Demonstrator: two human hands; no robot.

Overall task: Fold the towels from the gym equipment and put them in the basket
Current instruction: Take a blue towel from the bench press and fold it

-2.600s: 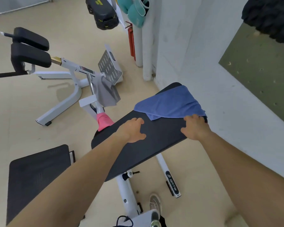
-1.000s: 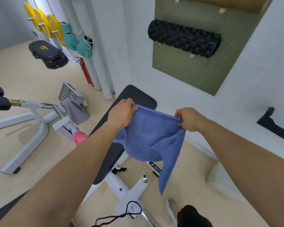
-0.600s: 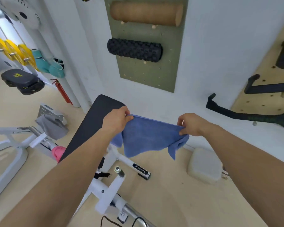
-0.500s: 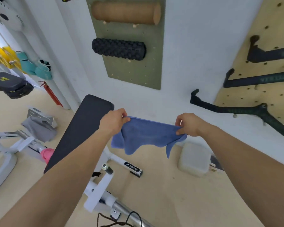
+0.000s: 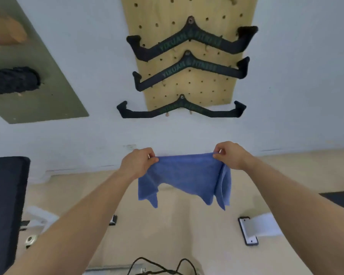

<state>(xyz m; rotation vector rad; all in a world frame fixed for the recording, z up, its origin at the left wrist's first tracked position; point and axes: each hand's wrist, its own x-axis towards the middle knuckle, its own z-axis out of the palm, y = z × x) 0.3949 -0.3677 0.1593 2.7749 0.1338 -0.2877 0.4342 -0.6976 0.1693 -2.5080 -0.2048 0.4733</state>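
blue towel (image 5: 184, 175) hung pinched at its top corners between both hands (image 5: 136, 162) (image 5: 229, 155); uneven slack could have skewed the fold.

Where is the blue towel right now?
In the head view the blue towel hangs mid-frame above the floor, pinched at its top corners by the left hand and the right hand, below the wooden pegboard on the white wall.
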